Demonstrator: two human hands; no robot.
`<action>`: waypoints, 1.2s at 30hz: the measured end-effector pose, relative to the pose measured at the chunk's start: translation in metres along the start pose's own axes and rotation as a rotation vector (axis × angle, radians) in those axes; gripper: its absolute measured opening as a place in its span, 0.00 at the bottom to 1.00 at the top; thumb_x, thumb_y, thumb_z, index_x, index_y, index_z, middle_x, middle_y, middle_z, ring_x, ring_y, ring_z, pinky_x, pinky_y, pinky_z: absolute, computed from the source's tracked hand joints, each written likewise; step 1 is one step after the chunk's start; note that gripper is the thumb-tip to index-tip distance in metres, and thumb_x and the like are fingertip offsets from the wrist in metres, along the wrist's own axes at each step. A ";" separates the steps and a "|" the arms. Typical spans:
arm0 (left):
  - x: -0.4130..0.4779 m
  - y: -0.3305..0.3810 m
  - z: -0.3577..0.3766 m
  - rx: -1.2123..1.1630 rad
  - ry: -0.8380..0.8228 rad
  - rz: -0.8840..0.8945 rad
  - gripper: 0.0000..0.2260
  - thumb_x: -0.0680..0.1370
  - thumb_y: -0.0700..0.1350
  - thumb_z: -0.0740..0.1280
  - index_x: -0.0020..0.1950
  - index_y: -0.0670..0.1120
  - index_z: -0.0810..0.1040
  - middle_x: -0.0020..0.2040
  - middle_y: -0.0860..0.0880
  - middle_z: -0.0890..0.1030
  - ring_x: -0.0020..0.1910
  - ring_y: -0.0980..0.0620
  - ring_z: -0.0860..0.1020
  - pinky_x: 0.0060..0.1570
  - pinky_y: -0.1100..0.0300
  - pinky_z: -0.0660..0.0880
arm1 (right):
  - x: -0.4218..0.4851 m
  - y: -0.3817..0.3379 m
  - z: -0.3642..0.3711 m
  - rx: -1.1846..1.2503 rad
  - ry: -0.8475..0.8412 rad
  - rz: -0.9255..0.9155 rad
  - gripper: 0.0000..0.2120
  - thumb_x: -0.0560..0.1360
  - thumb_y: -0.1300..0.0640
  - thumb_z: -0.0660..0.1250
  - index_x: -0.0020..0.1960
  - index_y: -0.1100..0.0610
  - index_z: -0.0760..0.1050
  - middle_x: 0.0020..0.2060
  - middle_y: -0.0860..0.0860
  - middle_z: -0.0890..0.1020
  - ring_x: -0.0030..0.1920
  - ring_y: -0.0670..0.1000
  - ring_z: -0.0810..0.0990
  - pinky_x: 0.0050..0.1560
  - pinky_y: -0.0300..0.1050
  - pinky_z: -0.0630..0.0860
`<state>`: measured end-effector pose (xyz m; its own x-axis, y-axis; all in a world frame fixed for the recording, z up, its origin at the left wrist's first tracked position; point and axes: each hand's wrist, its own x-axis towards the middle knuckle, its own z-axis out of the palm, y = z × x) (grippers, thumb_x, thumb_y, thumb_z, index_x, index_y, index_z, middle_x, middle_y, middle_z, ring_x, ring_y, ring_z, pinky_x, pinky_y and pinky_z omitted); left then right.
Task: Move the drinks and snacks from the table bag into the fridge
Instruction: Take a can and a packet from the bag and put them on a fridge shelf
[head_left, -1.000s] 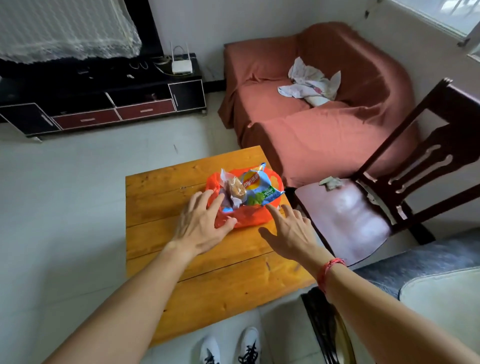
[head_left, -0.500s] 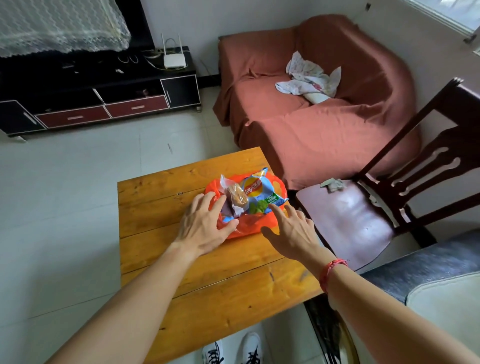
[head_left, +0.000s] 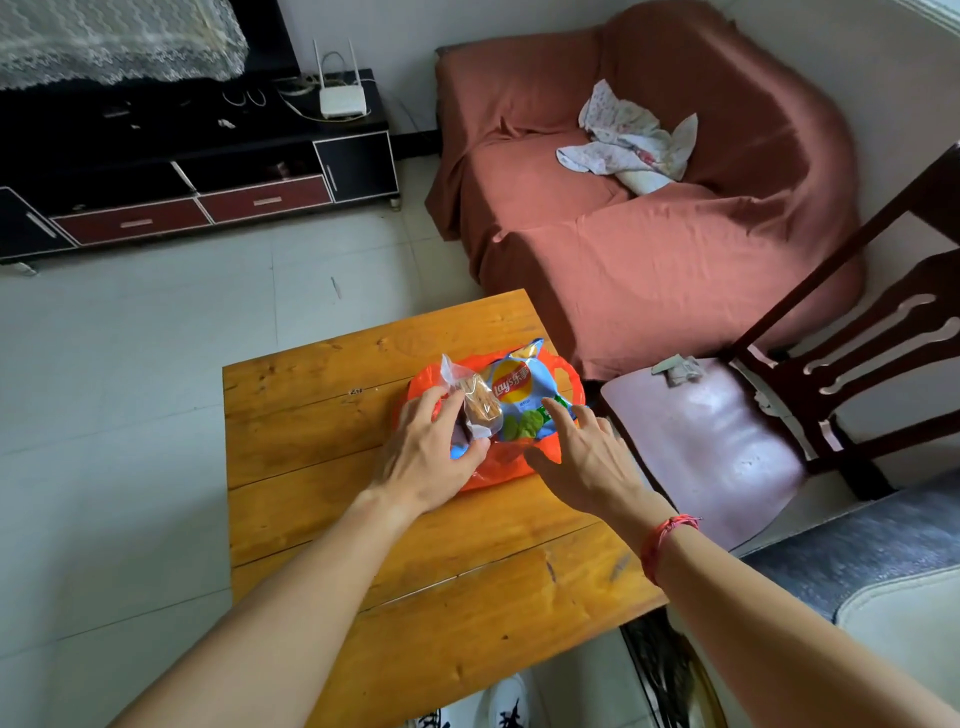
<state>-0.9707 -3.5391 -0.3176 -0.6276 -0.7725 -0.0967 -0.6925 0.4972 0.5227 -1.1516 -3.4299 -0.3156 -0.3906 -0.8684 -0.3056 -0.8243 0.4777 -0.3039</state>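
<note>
An orange plastic bag (head_left: 501, 467) lies on the far right part of the wooden table (head_left: 322, 415). A blue Lay's chips packet (head_left: 519, 389) and a clear-wrapped pastry (head_left: 480, 405) stick out of its top. My left hand (head_left: 426, 460) rests on the bag's left side, with the fingers beside the pastry and the thumb under its near end; nothing is lifted. My right hand (head_left: 587, 460) is spread at the bag's right side, its index finger on the chips packet's lower corner. No fridge is in view.
A dark wooden chair (head_left: 727, 447) stands right against the table's right edge. Behind the table is a sofa under a red cover (head_left: 649, 249), and a black TV stand (head_left: 208, 171) lines the far wall. Pale tiled floor (head_left: 130, 364) lies to the left.
Both hands have slid forward onto the bag. My left fingers now curl beside the pastry, and my right index finger has reached the chips packet.
</note>
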 end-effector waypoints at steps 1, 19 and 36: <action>0.005 -0.001 0.007 -0.036 -0.011 -0.011 0.30 0.76 0.56 0.65 0.75 0.46 0.66 0.71 0.48 0.66 0.69 0.46 0.66 0.64 0.49 0.73 | 0.006 -0.001 0.002 0.022 -0.004 0.002 0.36 0.79 0.36 0.61 0.80 0.50 0.55 0.72 0.59 0.68 0.67 0.63 0.71 0.62 0.59 0.73; 0.078 -0.059 0.085 -0.384 -0.003 -0.435 0.14 0.77 0.39 0.64 0.61 0.47 0.77 0.56 0.48 0.78 0.54 0.49 0.75 0.49 0.59 0.71 | 0.120 -0.028 0.078 0.228 -0.079 -0.005 0.34 0.74 0.43 0.68 0.75 0.54 0.62 0.58 0.61 0.75 0.58 0.66 0.75 0.55 0.58 0.76; 0.105 -0.094 0.119 -0.315 -0.071 -0.731 0.15 0.68 0.53 0.76 0.38 0.47 0.72 0.38 0.49 0.75 0.35 0.48 0.74 0.33 0.59 0.68 | 0.168 -0.036 0.109 0.219 -0.101 0.096 0.38 0.69 0.45 0.75 0.70 0.60 0.64 0.57 0.61 0.81 0.58 0.65 0.79 0.48 0.53 0.73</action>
<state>-1.0141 -3.6198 -0.4774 -0.0820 -0.8275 -0.5554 -0.8112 -0.2683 0.5196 -1.1428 -3.5785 -0.4541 -0.4109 -0.8051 -0.4277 -0.6729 0.5844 -0.4535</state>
